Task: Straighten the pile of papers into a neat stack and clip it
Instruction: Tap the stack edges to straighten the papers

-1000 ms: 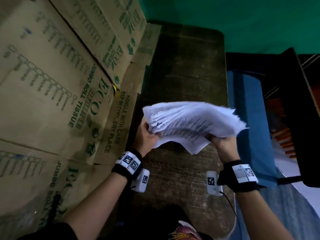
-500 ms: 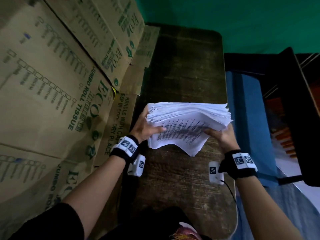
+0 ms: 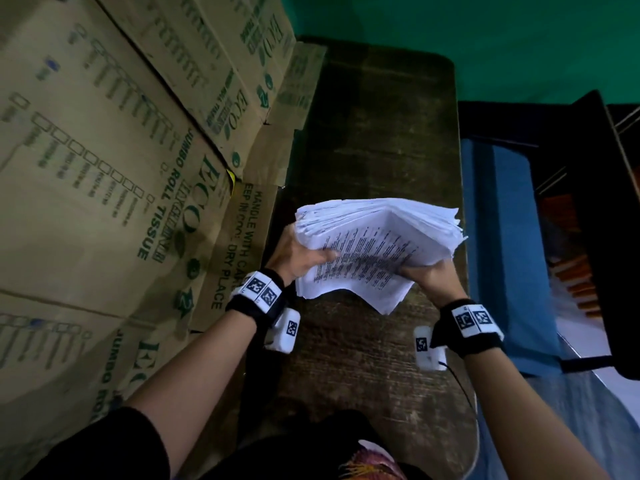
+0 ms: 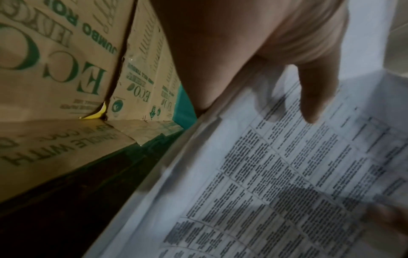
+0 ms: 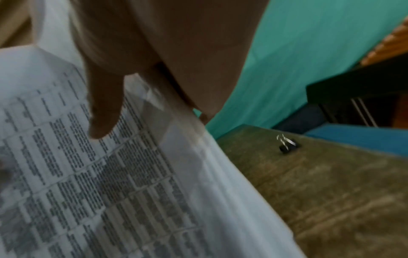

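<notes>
- Lately, the papers (image 3: pixel 377 247) have gone from a fanned, drooping bundle held high to a squarer block lowered toward the table (image 3: pixel 381 126); a second ago the right-side edges splayed out past your wrist, and now they sit closer to flush.
- My reading: you are mid-jog, with the straightening under way and unfinished. A lower corner still hangs out of line beneath the block, and the upper edges show steps between sheets.
- Your left hand (image 3: pixel 298 258) grasps the left edge of the papers, thumb laid across the printed top sheet and fingers behind; the left wrist view confirms the thumb (image 4: pixel 313 97) pressing on the text.
- Your right hand (image 3: pixel 429 275) grasps the lower right edge in the same way, thumb (image 5: pixel 103 111) on the sheet face and fingers underneath. Neither hand is released.
- The papers are held between both hands, tilted, above the near half of the table, just beside the cartons (image 3: pixel 104 168). Whether the lower edge touches the wood cannot be told from these views.
- The clip (image 5: pixel 288 146) lies on the table to your right, near its edge, apart from the papers and untouched. Clipping is not yet begun.
- Judgement: further tapping on the table is likely needed before the clip can seat over an even edge.
</notes>
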Demonstrator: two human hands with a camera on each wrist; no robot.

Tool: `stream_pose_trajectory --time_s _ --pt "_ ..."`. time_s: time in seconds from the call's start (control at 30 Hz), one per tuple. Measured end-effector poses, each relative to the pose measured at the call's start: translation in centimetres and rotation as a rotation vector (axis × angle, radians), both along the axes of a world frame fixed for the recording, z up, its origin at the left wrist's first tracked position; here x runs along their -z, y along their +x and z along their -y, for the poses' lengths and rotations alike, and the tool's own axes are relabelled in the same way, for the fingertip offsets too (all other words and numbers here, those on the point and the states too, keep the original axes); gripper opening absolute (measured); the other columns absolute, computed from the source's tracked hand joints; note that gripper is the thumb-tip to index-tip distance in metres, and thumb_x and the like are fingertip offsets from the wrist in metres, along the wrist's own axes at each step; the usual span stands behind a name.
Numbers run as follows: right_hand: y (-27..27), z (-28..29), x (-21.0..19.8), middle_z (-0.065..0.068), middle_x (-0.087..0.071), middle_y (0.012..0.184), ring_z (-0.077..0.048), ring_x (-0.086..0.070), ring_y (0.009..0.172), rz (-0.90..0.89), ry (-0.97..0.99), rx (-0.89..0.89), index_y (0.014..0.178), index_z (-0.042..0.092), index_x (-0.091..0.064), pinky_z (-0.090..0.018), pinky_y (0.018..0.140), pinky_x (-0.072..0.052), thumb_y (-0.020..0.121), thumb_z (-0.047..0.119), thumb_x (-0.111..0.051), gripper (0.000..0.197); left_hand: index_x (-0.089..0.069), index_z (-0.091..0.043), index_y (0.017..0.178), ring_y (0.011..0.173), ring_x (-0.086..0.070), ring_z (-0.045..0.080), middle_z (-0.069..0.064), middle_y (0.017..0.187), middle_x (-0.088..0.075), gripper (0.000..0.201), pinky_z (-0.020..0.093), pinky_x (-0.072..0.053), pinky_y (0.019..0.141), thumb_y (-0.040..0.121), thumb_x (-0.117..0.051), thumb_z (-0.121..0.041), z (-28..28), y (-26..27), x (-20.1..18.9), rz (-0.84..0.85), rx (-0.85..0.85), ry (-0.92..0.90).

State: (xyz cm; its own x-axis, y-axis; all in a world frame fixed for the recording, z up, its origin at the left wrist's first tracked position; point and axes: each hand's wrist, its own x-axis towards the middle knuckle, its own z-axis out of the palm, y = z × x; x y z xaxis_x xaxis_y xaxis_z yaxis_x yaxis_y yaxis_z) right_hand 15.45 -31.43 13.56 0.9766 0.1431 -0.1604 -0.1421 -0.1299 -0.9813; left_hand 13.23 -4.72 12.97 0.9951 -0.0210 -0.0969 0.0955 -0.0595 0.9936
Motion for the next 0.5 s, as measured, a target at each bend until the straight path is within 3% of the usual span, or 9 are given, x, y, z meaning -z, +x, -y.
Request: stream_pose_trajectory --time_s 0.07,0.17,0.2,0.27,0.33,0.4,0.47,0.5 --pt "0.6 -0.6 0.0 0.008 -0.075 0.087 -0.007 -0.071 0.084 0.013 0.027 0.089 0.101 0.003 -0.068 -0.028 0.073 -0.058 0.06 -0.01 -0.083 0.045 -0.065 -0.03 0.112 0.112 -0.062 0.015 -0.001 0.117 -0.067 0.056 0.037 -0.049 0.099 0.062 -0.088 -0.021 -0.1 0.3 -0.8 0.016 -0.053 0.019" --pt "1.4 -1.3 -2.1 0.004 -0.076 0.08 -0.013 -0.072 0.078 0.079 0.033 0.101 0.09 -0.006 -0.07 -0.031 0.073 -0.06 0.062 -0.009 -0.082 0.03 -0.065 -0.012 0.106 0.097 -0.065 -0.002 -0.015 0.101 -0.07 0.052 0.021 -0.051 0.09 0.06 -0.084 -0.001 -1.3 0.7 -2.1 0.05 -0.166 0.021" --pt "1.8 -1.3 -3.1 0.005 -0.076 0.077 -0.013 -0.071 0.074 0.112 -0.005 0.07 0.083 -0.006 -0.07 -0.029 0.071 -0.06 0.061 -0.007 -0.084 0.025 -0.063 -0.006 0.108 0.096 -0.064 -0.003 -0.014 0.102 -0.07 0.052 0.022 -0.051 0.091 0.061 -0.083 0.001 -1.9 0.6 -2.9 0.035 -0.172 0.007" --pt "2.5 -1.1 -5.2 0.0 -0.074 0.075 -0.015 -0.067 0.072 0.169 -0.067 -0.028 0.076 -0.006 -0.07 -0.031 0.068 -0.058 0.061 -0.002 -0.086 0.023 -0.056 0.001 0.119 0.102 -0.061 0.002 0.002 0.115 -0.065 0.064 0.027 -0.049 0.097 0.061 -0.085 -0.002 -2.9 0.3 -4.8 0.078 -0.167 0.037" --pt "3.3 -0.9 -7.1 -0.009 -0.068 0.078 -0.015 -0.061 0.071 0.209 -0.141 -0.135 0.077 -0.011 -0.068 -0.032 0.064 -0.053 0.062 0.001 -0.087 0.027 -0.047 -0.007 0.128 0.112 -0.054 0.007 0.008 0.125 -0.055 0.085 0.022 -0.043 0.1 0.055 -0.091 -0.011 -3.6 0.4 -7.0 0.241 -0.183 0.217" --pt "4.1 -1.2 -8.8 -0.006 -0.061 0.072 -0.009 -0.053 0.064 0.215 -0.272 -0.223 0.068 -0.004 -0.068 -0.027 0.057 -0.045 0.061 0.003 -0.087 0.021 -0.045 -0.019 0.133 0.122 -0.047 0.01 0.0 0.133 -0.051 0.098 0.022 -0.037 0.104 0.048 -0.093 -0.026 -3.5 0.7 -8.7 0.33 -0.096 0.436" --pt "4.7 -2.3 -9.7 0.002 -0.06 0.067 0.001 -0.048 0.056 0.233 -0.435 -0.296 0.066 0.01 -0.072 -0.022 0.054 -0.041 0.059 0.005 -0.089 0.018 -0.05 -0.03 0.13 0.12 -0.052 0.01 -0.008 0.131 -0.055 0.092 0.028 -0.042 0.103 0.048 -0.093 -0.028 -2.6 1.2 -9.0 0.188 0.099 0.483" --pt "4.8 -2.9 -9.9 0.005 -0.061 0.065 0.006 -0.046 0.054 0.239 -0.487 -0.326 0.068 0.014 -0.075 -0.02 0.052 -0.041 0.059 0.006 -0.089 0.019 -0.057 -0.031 0.122 0.114 -0.058 0.012 -0.007 0.124 -0.062 0.078 0.034 -0.047 0.1 0.053 -0.092 -0.022 -2.0 1.3 -8.6 0.1 0.166 0.457"
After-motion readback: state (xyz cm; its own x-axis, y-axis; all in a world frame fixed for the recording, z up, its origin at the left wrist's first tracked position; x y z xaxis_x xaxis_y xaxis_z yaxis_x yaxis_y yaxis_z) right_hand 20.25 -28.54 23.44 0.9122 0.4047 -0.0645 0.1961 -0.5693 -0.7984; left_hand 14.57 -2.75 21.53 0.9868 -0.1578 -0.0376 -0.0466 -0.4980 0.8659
